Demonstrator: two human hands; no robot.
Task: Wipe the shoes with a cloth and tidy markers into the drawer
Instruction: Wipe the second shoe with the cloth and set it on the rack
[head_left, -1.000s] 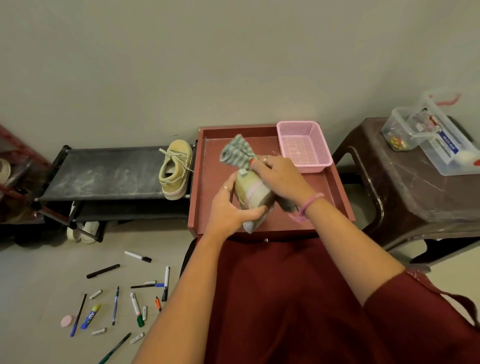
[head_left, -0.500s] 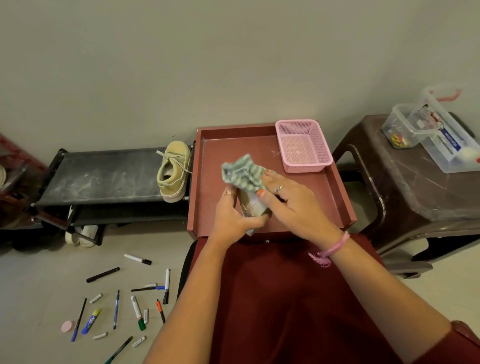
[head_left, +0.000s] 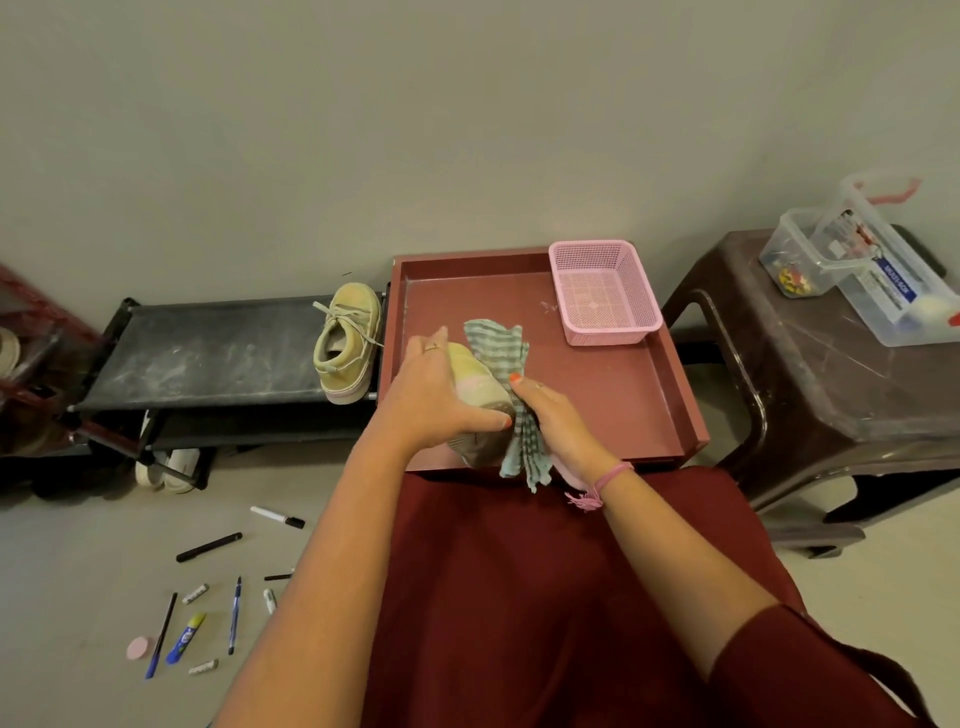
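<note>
Inside drawer (head_left: 670, 374): pink basket (head_left: 602, 288).

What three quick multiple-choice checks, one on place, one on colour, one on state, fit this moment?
1. Where is the second shoe?
A. on the black rack
B. in the basket
C. on the stool

2. What colour is the basket?
A. blue
B. pink
C. white

3. What is the right hand doing?
A. hanging idle
B. picking up a marker
C. holding the cloth

Key: 1 A, it sits at the rack's right end. 2 B, pink mesh. 3 C, the cloth is pressed against the held shoe.
</note>
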